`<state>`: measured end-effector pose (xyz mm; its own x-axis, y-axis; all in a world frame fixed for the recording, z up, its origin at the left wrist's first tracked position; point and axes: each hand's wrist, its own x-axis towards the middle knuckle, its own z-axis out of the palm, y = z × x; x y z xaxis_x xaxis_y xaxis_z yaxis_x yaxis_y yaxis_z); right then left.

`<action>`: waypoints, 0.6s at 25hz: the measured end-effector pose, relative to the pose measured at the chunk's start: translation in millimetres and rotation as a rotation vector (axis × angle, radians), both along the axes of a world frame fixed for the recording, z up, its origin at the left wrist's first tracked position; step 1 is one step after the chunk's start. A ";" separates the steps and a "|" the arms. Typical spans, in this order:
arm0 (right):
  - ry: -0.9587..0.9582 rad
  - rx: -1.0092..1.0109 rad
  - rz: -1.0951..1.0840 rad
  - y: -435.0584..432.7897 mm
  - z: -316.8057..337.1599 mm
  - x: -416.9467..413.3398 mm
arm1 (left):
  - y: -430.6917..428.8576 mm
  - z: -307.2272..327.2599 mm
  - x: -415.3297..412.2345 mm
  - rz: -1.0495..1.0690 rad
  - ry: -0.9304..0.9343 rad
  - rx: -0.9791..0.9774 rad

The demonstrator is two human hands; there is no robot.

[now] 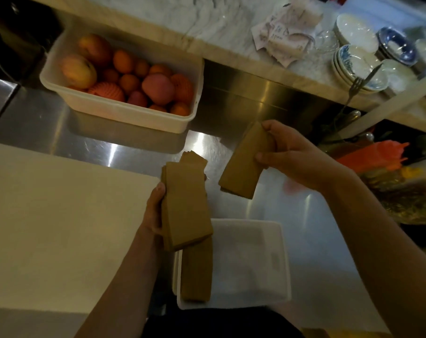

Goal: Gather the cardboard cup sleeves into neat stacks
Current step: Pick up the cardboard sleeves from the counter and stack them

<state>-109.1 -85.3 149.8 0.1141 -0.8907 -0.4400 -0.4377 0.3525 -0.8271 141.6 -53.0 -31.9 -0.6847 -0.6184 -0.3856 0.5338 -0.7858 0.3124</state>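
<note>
Head view, left hand (pixel 155 208): fingers and thumb curled round a thick stack of sleeves (pixel 186 203), held above the near worktop (pixel 312 235); its far edges are fanned and uneven.
Right hand (pixel 287 157): pinches a thinner bundle of sleeves (pixel 246 164) by its far end, to the right of the stack and apart from it.
White tub (pixel 283 264): near centre, with a third pile of sleeves (pixel 196 272) lying along its left side.
Step in hand: probably merging the two held lots.
Next move calls for: bringing the bundle flush onto the stack, squaring the edges, then laying it beside the pile.
Fruit tub (pixel 124 115): far left, not involved.
</note>
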 end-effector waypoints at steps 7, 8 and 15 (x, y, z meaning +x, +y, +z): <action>0.062 0.001 0.381 40.9 36.8 61.1 | 23.1 35.1 -2.9 0.066 -0.049 -0.059; 0.126 -0.027 0.401 43.2 34.0 67.9 | 25.5 40.3 -1.2 0.066 -0.029 -0.078; 0.511 -0.213 0.325 76.6 17.8 94.1 | 44.7 73.6 3.3 -0.029 0.109 -0.172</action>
